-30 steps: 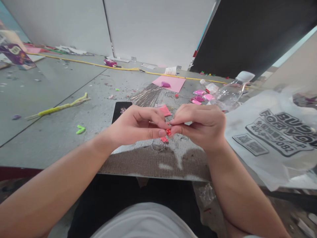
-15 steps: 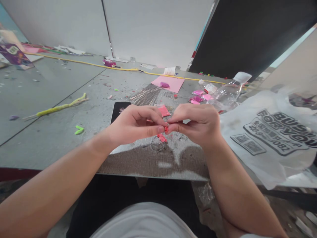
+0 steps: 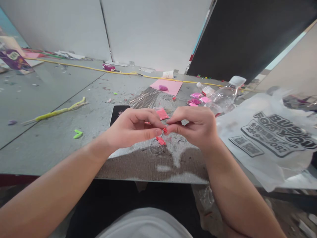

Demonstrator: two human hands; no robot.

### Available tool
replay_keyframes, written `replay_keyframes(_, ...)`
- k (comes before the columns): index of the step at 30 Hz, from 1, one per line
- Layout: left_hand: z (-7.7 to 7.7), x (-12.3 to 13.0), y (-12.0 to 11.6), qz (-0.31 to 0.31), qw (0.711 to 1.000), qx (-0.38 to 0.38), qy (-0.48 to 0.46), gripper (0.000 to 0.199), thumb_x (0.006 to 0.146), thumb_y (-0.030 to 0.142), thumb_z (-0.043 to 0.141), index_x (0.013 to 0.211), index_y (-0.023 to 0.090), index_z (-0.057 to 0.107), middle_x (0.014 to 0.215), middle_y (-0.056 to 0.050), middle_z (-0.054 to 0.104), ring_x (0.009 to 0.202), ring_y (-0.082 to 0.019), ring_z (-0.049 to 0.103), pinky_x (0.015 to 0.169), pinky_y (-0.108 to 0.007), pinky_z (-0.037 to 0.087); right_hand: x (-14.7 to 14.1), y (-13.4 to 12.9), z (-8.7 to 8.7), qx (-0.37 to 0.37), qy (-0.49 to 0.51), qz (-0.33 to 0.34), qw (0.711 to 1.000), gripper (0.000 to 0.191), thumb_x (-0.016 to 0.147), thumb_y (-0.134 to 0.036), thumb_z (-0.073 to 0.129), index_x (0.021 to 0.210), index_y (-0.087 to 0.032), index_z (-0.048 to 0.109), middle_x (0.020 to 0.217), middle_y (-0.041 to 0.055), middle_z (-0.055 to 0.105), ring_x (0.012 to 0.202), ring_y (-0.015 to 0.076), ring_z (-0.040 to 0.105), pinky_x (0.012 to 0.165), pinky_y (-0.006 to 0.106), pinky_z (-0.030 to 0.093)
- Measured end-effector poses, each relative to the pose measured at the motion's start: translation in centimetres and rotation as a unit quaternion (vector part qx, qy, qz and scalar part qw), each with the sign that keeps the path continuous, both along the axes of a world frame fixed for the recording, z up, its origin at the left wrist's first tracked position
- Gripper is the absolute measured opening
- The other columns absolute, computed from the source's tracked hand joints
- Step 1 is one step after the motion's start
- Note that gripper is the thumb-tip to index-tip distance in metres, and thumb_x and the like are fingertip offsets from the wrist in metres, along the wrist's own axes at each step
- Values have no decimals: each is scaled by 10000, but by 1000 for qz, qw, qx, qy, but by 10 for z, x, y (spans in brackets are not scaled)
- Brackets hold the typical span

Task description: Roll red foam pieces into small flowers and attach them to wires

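My left hand [image 3: 135, 129] pinches a small red lump of modelling clay [image 3: 164, 130] between thumb and forefinger. Against the lump's other side, the thumb and forefinger of my right hand [image 3: 195, 125] are closed on it. Thin twisted wire shows just under the fingertips. Below it are more red clay bits [image 3: 160, 141] and a thin wire loop [image 3: 156, 148]; whether these hang from the wire or lie on the table is hard to tell. Behind my hands lies a packet of red clay [image 3: 162, 114]. A dark phone [image 3: 117, 114] is partly hidden by my left hand.
Thin wires [image 3: 145, 98] fan out beside a pink sheet [image 3: 174, 86]. At right stand a clear plastic bottle [image 3: 224, 96] and a white plastic bag [image 3: 247, 132]. A yellow fuzzy stick [image 3: 54, 112] and a green clay piece [image 3: 78, 134] lie at left. A yellow cord [image 3: 86, 67] crosses the back.
The camera view has shifted slightly, so the table sits a little lower in the picture. My fingers keep their pinch on the red lump; a little more wire shows beneath it.
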State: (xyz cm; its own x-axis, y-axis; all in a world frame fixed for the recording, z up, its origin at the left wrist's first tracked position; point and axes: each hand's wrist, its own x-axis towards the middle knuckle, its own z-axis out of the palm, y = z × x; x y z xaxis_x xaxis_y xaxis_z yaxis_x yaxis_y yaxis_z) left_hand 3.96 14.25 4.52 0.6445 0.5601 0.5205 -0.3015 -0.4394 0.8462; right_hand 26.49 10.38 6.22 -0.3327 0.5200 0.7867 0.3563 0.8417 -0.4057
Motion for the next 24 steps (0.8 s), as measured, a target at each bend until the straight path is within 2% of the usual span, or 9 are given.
replay_keyframes(8,-4,1,1,-6,1000,-6,-2,61,857,174,829,906,195,800,925,-57,744,857,-161,724,786,-288,622,1,0,0,7,-3,-3,1000,207,847,-379,872,776,-206,785,624,-13,697,522,97,550,499,243,417)
replay_keyframes(16,-5,2,1,-23,1000,-13,-5,77,851,160,835,872,177,763,876,-48,720,807,-146,700,698,-258,600,0,1,2,21,-21,5,1000,213,857,-376,863,776,-199,778,630,-16,706,519,86,554,501,233,412)
replay_keyframes(24,-4,0,2,-10,1000,13,-9,92,869,109,799,909,191,785,898,-42,698,822,-135,674,706,-251,584,0,-1,1,44,-27,-27,998,242,856,-389,862,760,-190,764,650,-10,715,534,88,571,508,233,422)
